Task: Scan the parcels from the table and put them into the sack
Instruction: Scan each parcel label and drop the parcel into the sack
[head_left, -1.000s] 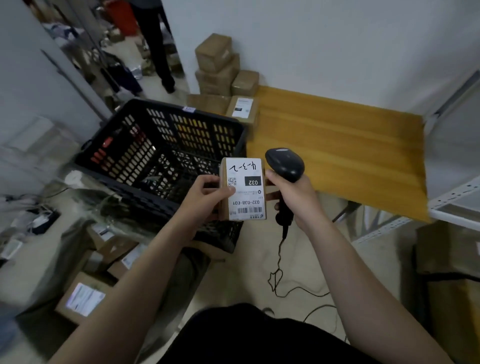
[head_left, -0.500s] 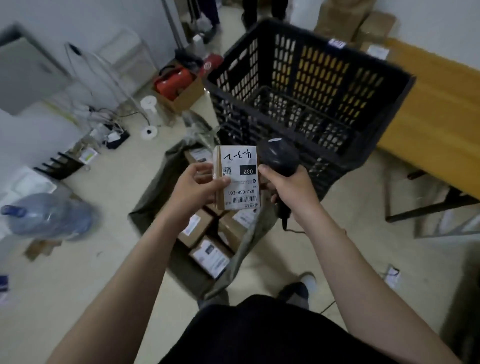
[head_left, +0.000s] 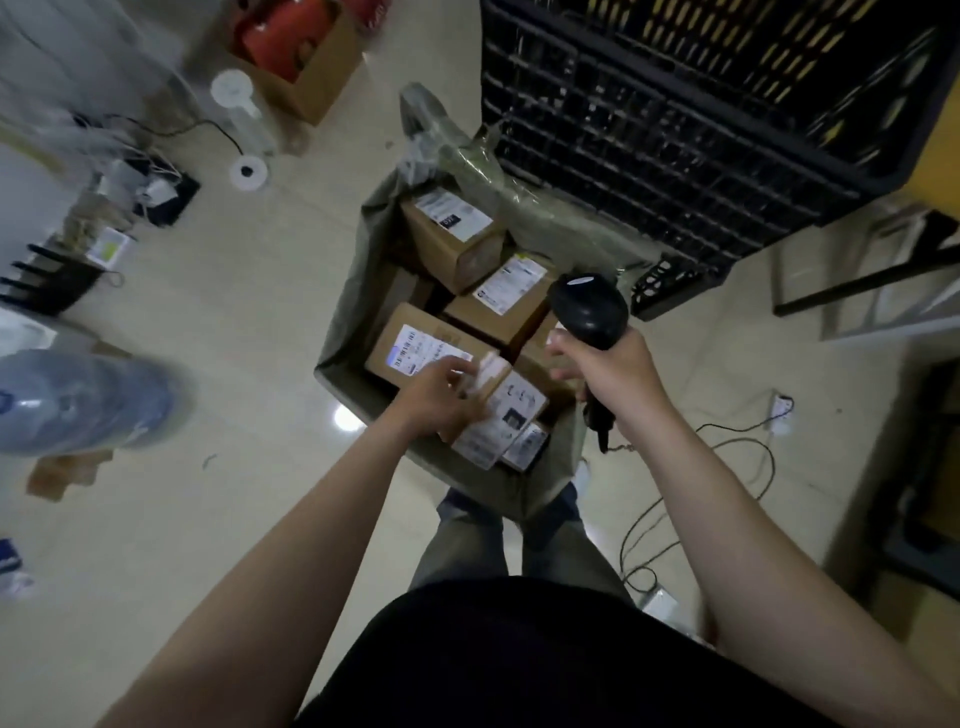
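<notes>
My left hand (head_left: 441, 397) holds a small brown parcel (head_left: 506, 418) by its upper left edge, low inside the mouth of the grey-green sack (head_left: 349, 291) on the floor. The parcel is tilted with its white label facing up, and it rests on or just above the other boxes. Several labelled brown parcels, such as the large one (head_left: 415, 345), lie in the sack. My right hand (head_left: 615, 374) grips the black handheld scanner (head_left: 589, 309) just right of the parcel, above the sack's right side. Motion blur hides the exact finger contact on the parcel.
A black slatted crate (head_left: 675, 130) stands right behind the sack. A large water bottle (head_left: 78, 400) lies on the floor at left, and an open carton with red contents (head_left: 298, 57) at the back. The scanner cable (head_left: 727, 452) trails on the floor at right. My legs stand just behind the sack.
I have turned from the table and crate to look down at the sack. My left hand has lowered the parcel from beside the scanner into the sack's mouth. The scanner stays in my right hand.
</notes>
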